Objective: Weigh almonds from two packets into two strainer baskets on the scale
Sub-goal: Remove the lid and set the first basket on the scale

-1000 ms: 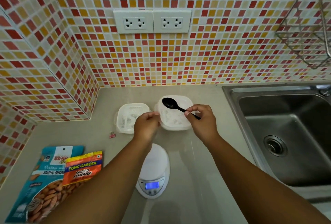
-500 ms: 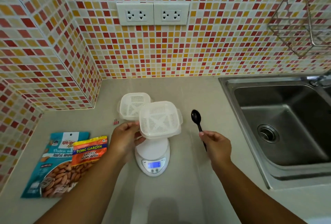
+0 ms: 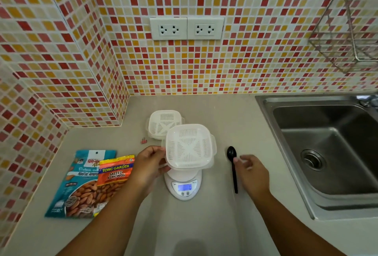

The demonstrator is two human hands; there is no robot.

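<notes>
One strainer basket (image 3: pixel 189 149) on scale (image 3: pixel 184 186), left hand (image 3: pixel 151 163) gripping its edge.

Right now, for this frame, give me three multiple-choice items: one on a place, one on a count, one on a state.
1. Where does the black plastic spoon lie?
A. In the steel sink
B. On the beige counter, right of the white digital scale
C. Inside a basket

2. How many white slotted strainer baskets show?
A. One
B. Two
C. Three

3. What is the left hand doing?
A. Gripping the near basket over the scale
B. Holding a packet
C. Resting flat on the counter

Answers: 1 B, the spoon lies on the counter beside the right hand. 2 B, the far basket sits behind the near one. 3 A, its fingers curl on the basket's left rim.
</notes>
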